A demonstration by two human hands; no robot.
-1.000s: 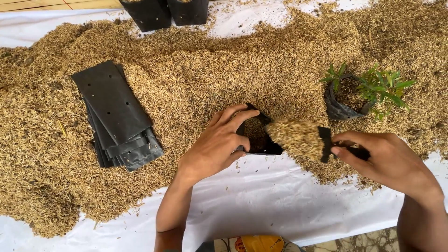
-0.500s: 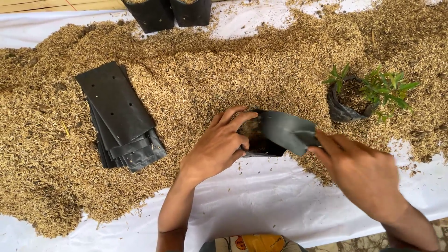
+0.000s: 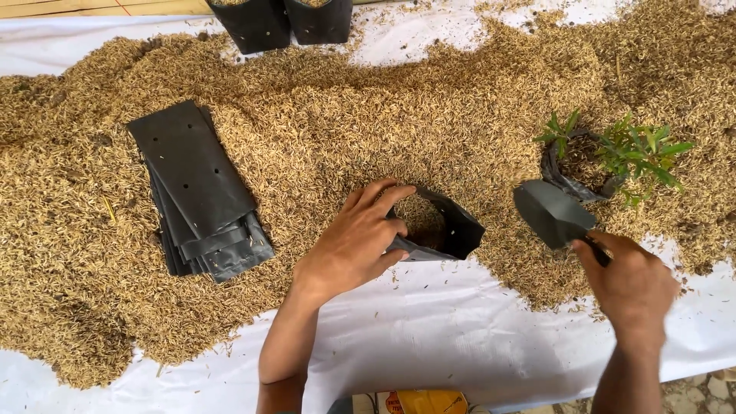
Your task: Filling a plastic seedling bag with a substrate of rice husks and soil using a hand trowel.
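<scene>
Holding open the black grow bag (image 3: 448, 230) with my left hand (image 3: 356, 245) — fingers curled on its rim, right hand (image 3: 632, 284) closed round a small trowel (image 3: 553, 213), seedling (image 3: 613, 153) just beyond — husks (image 3: 368, 123) all about.

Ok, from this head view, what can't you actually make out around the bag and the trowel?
- Black bag: how full it is; the left hand and the bag's own rim hide the inside.
- Trowel: its handle is buried in the right hand.
- Two black bags at the top: cut off by the frame's upper edge.
- Stack of flat bags: count unclear, they overlap.
</scene>
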